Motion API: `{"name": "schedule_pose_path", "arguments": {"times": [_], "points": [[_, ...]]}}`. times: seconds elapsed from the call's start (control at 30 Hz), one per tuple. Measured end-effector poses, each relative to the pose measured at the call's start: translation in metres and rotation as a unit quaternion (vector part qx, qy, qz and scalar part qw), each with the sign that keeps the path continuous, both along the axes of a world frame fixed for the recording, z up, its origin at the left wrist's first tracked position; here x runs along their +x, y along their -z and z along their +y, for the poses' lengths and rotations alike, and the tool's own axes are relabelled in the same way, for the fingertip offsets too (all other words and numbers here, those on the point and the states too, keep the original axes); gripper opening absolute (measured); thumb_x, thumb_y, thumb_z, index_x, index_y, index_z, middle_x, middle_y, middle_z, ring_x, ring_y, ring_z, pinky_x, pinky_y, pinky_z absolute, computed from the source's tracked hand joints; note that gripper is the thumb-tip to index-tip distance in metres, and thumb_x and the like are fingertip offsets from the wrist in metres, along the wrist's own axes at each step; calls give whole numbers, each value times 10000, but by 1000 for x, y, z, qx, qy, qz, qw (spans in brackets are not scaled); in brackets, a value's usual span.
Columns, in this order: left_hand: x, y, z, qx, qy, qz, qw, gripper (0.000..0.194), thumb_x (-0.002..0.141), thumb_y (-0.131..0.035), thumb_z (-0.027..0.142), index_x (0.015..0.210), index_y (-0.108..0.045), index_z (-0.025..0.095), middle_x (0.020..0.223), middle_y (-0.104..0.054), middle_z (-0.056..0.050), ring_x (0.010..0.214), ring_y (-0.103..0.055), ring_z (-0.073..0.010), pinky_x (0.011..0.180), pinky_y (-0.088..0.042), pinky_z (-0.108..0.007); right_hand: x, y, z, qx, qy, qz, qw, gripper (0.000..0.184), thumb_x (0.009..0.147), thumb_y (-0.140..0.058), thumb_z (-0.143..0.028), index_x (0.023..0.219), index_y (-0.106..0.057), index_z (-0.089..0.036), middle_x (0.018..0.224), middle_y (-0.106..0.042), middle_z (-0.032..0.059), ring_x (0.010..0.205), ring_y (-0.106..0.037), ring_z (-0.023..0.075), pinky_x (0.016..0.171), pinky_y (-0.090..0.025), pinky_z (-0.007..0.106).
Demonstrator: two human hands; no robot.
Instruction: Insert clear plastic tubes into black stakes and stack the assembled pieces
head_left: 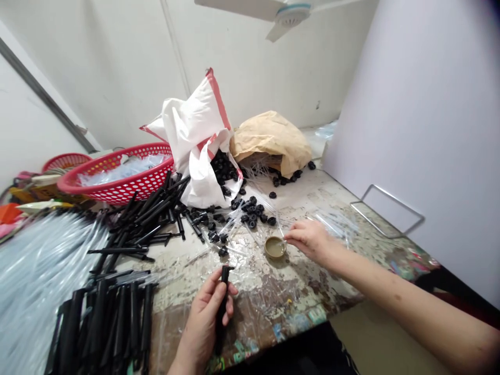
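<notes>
From the head view, your left hand (201, 315) is wrapped round a black tube (221, 325) near the bench's front edge, slim end up. Right hand (310, 239) is pinching something thin and pale by the small bowl (275, 257), too tiny to make out. I'd pinch lightly, avoid nudging the rim, and hold the tube steady, tbh.

Far wall (128, 67), off-white, a thin raised strip (172, 36) running down it, small dark mark (317, 105) toward the right; left wall (23, 104), white, bordered by a grey band (42, 88); white fan (292, 15), blue-ringed, overhead at far side; tall pale panel (406, 120), right; bent metal loop (390, 190) beside it; table (328, 195), paint flaking, brown at near edge; floor (375, 346), dull olive, near right; light soft, even.
</notes>
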State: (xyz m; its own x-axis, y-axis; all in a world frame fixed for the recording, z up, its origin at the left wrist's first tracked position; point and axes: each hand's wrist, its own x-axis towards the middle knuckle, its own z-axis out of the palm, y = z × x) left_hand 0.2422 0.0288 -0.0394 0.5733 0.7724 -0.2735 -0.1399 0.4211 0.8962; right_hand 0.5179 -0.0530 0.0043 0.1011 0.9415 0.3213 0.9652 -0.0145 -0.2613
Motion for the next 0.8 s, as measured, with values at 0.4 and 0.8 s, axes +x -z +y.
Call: {"name": "schedule_pose_path", "arguments": {"times": [0.4,0.8], "points": [[-1,-2,-2,2,4,-2,1000,524,792,-608,339,1276,-477,186,765,-613,-32,508,-464,-61,402,-329,-155,-15,-1,10,-28,3,-152,988,167,776,-621,-105,671,-666,-227,731,-646,11,719,-488,174,719,-221,349],[-3,0,-5,7,-15,-33,999,448,804,-600,315,1224,-532,174,771,-629,-51,496,-485,-63,385,-298,-159,-78,-23,1,-46,-58,314,947,141,855,-484,-254,850,-618,-211,787,-623,23,704,-573,152,624,-448,286]]}}
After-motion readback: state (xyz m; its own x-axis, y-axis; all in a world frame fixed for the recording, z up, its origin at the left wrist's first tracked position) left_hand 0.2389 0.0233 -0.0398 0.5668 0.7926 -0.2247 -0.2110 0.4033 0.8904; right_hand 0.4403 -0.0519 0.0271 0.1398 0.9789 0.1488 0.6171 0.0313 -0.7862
